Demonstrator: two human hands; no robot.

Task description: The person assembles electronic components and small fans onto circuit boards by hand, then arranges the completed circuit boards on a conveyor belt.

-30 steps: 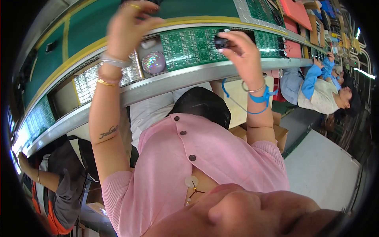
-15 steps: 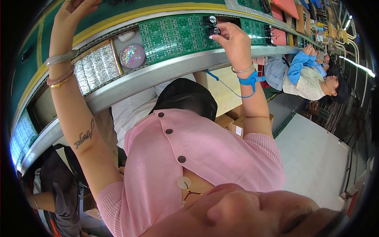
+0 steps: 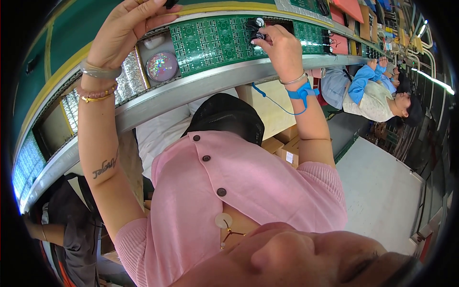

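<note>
A green circuit board panel lies on the metal-edged line at the top of the view. Over its right end, my right hand pinches a small black part with thin wires between thumb and forefinger. Another black part with a round white face sits just beyond those fingertips. My left hand is raised over the line, left of the panel, its fingertips closed on a small black piece at the top edge. Most of that piece is cut off.
A round dish of shiny sequin-like bits and a foil-like silvery sheet sit left of the panel. More green boards carry on to the right. The metal rail runs along the near side. People sit farther along the line.
My left hand has come down and to the right, toward the panel, and a black piece now shows at its fingertips. My right hand has barely shifted at the same spot.
</note>
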